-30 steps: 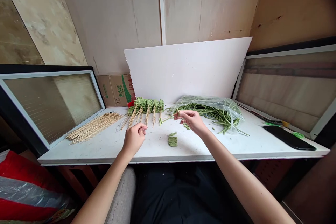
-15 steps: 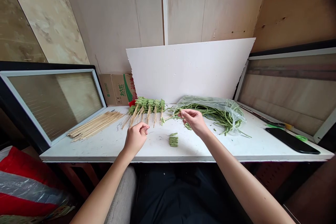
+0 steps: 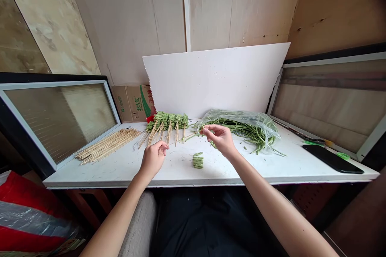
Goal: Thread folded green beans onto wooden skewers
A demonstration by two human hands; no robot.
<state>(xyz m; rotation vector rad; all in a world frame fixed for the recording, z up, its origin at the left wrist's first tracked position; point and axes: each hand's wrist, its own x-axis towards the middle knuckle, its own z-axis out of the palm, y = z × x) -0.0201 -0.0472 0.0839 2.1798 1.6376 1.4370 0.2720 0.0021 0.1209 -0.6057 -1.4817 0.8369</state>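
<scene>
Head view forward-down over table (image 3: 177, 170), apparently near

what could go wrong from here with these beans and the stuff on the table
The right hand could knock the cut bean pieces out of line, since they lie just below it. The black phone might get bumped off, as it lies close to the front edge of the table.

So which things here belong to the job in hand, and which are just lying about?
Seemingly part of the job: bare sticks, loaded sticks, cut green pieces, long green beans.
Probably just lying about: cardboard box, black phone-like slab, red-and-grey sack.
</scene>
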